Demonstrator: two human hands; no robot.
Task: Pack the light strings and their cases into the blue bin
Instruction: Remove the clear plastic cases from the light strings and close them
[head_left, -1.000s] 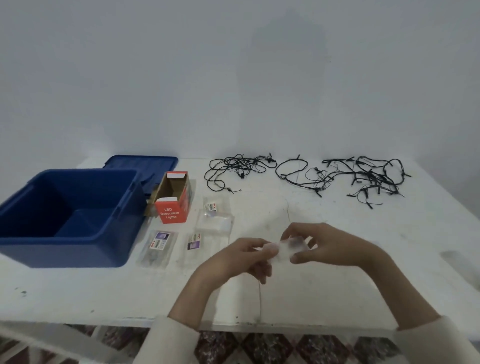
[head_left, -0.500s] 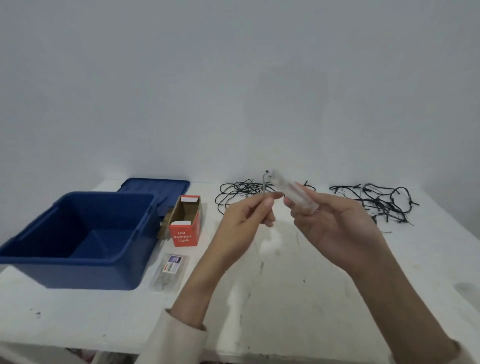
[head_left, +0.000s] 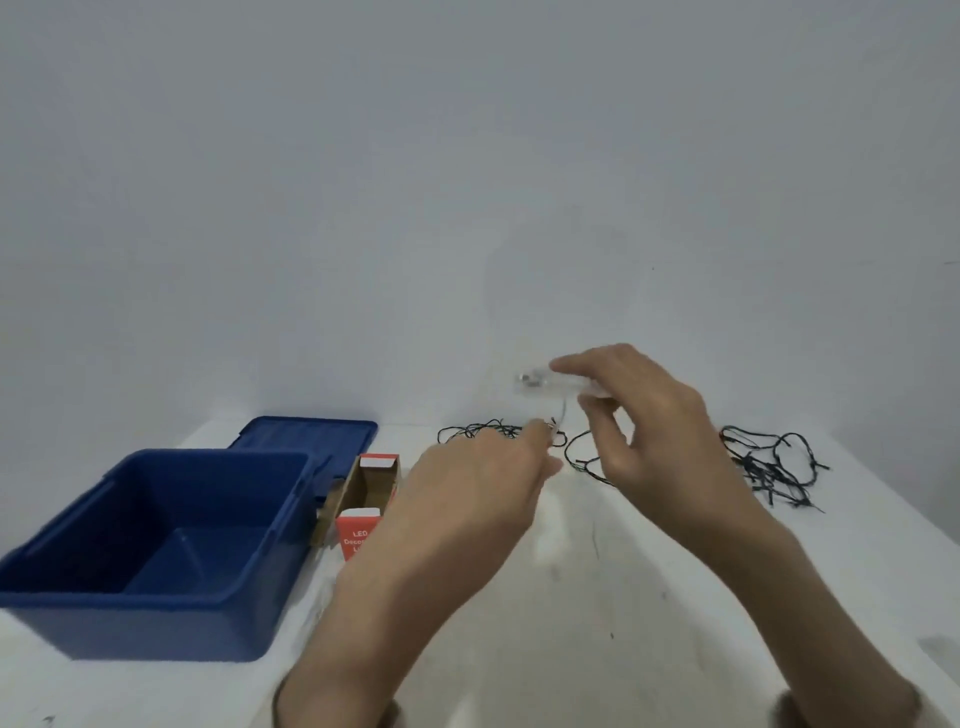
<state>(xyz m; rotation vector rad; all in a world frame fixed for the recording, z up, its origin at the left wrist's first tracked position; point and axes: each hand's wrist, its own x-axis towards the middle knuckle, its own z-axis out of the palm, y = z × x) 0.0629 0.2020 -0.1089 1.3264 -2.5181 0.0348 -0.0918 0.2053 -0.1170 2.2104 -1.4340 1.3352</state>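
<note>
While both hands are lifted above the table (head_left: 571, 634), the right hand (head_left: 644, 415) grips a small clear case (head_left: 545, 383) between thumb and forefinger, with its other fingers curled loosely below. A thin wire (head_left: 562, 413) drops from the case to the left hand (head_left: 483, 478), whose fingertips are closed in a pinch on it; the blur there hides any finer detail.

The table is white and scuffed, set against a plain pale wall (head_left: 467, 156). The blue bin (head_left: 156, 629) stands open at the near left, with its lid (head_left: 311, 434) lying flat behind it. Just beside the bin is an opened red carton (head_left: 358, 535). The black light strings (head_left: 761, 465) lie in loose tangles along the far edge, well apart from the bin.

Both forearms reach in from the near edge and angle toward each other. The backs of the hands face me, the right held higher than the left.
</note>
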